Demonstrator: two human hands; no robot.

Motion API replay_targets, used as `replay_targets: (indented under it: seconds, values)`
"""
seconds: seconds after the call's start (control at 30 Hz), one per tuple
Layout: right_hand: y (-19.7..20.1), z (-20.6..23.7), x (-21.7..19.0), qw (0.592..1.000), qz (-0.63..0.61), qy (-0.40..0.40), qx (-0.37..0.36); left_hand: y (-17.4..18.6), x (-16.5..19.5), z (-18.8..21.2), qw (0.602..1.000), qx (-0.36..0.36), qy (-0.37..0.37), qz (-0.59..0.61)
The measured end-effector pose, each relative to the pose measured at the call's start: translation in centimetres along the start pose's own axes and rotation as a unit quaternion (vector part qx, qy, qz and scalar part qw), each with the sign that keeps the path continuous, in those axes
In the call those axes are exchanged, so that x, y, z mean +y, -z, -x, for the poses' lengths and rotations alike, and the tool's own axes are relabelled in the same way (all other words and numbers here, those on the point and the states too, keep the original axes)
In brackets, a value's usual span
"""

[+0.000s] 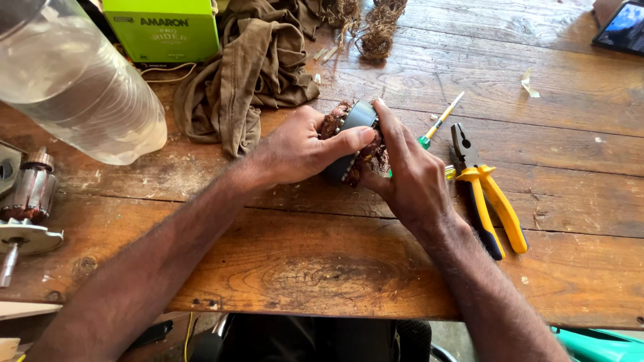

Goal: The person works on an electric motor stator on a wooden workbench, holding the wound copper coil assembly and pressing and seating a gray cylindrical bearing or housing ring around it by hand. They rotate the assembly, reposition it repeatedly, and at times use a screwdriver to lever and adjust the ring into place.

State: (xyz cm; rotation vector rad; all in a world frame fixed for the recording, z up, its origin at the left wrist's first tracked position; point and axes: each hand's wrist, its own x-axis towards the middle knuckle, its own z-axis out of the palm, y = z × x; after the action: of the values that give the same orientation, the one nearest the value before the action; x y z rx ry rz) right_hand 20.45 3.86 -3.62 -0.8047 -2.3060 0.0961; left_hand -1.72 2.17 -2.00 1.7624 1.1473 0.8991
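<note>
I hold a motor stator (354, 141), a dark grey ring packed with reddish-brown copper wire, between both hands on a worn wooden workbench (322, 261). My left hand (302, 151) wraps around its near side, thumb pressed flat across the grey rim and the other fingers curled behind it. My right hand (409, 177) grips the opposite side, forefinger stretched up along the rim and the remaining fingers tucked under the tangled wire. The stator stands on edge, touching the wood, directly between my palms. Just beyond my right fingers lies a slim screwdriver (439, 124) with a yellow shaft and green collar, pointing away from me. Beside the back of my right hand rest yellow-handled pliers (486, 198), jaws pointing away. Past my left knuckles sits a crumpled olive-brown cloth (258, 67), and behind that a bright green cardboard box (164, 27), closed, so I cannot tell what it holds. Far out from my left wrist lies a large clear plastic bottle (80, 87) on its side; it looks empty. Beyond my fingertips lie small bundles of stripped wire (372, 30). Near my left forearm, at the bench edge, sits a motor rotor (27, 201) with its shaft.
</note>
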Motion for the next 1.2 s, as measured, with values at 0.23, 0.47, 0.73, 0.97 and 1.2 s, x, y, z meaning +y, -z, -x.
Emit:
replay_targets:
  seconds: [0.23, 0.47, 0.73, 0.97, 1.2]
  values:
    - [0.2, -0.1, 0.0, 1.0, -0.019, 0.005, 0.016, 0.3, -0.7, 0.2, 1.0, -0.01, -0.016, -0.022]
    - [0.9, 0.3, 0.3, 0.999, -0.023, 0.011, 0.032, 2.5, -4.1, -0.3, 0.997, -0.021, 0.064, -0.027]
    - [0.8, 0.5, 0.4, 0.999, -0.028, 0.017, 0.029, 4.8, -2.6, 0.2, 0.999, -0.046, -0.013, 0.002]
    - [0.7, 0.4, 0.5, 0.999, -0.024, 0.012, 0.02, 2.7, -3.1, -0.8, 0.999, 0.004, -0.021, -0.048]
    - [0.2, 0.1, 0.1, 0.999, -0.028, -0.015, 0.001, 2.5, -3.9, -0.7, 0.994, 0.016, -0.083, -0.074]
